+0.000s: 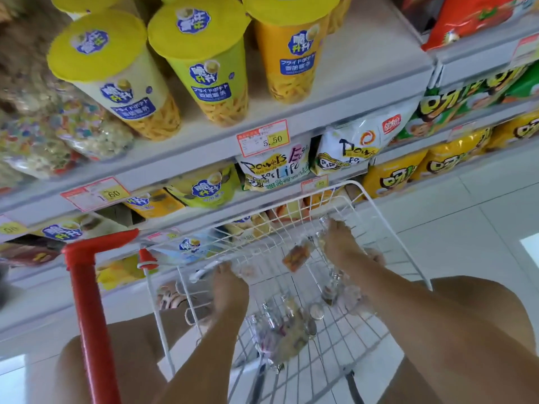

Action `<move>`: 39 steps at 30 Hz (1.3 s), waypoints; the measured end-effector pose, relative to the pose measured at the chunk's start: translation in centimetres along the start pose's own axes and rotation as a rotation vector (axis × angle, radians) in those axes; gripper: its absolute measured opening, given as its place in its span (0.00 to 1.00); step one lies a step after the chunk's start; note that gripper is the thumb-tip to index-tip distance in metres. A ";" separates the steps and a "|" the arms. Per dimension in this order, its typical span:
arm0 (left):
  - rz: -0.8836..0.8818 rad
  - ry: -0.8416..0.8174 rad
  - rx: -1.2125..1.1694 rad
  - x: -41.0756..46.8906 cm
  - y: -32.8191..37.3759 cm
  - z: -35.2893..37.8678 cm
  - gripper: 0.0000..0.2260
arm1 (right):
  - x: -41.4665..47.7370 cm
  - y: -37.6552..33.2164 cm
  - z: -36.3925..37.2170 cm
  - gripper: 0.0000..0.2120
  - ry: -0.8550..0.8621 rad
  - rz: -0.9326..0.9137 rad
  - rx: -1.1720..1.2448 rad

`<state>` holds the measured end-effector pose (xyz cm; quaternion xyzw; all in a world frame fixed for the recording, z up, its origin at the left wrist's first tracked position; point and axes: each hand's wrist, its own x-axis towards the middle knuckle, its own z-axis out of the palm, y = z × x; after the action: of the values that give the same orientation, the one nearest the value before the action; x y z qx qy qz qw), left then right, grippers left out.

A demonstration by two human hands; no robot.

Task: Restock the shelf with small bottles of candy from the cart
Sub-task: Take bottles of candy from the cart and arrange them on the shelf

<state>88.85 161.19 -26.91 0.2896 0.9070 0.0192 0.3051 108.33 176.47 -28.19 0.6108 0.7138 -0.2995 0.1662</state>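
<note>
Both arms are reaching into the white wire cart (368, 197) standing before the shelf (204, 160). The right grip (339, 243) is curling round a clear small bottle (323, 221). The left grip (230, 282) is showing only blur, so its hold cannot be told. More candy bottles (281, 326) are lying heaped on the cart's bottom.

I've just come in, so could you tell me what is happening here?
A person has both hands in the white wire cart beside the snack shelf. The left hand is near its rim, the right hand deeper among small candy bottles. Blur hides whether either grips one. More bottles lie on the cart's floor.
</note>
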 end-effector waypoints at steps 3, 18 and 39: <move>0.100 -0.079 0.422 0.6 0.6 -0.1 0.21 | 0.7 0.6 1.0 0.22 0.005 0.029 -0.041; 0.133 -0.277 0.149 1.3 3.1 -4.5 0.08 | -3.8 -0.1 -2.3 0.18 -0.047 -0.050 0.616; 0.754 0.142 -1.263 -17.1 0.9 -33.2 0.11 | -29.3 -13.0 -23.9 0.11 0.072 -0.831 0.898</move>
<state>81.63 157.41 9.54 0.3489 0.5797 0.6598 0.3270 104.56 167.99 10.72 0.3014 0.7016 -0.5901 -0.2621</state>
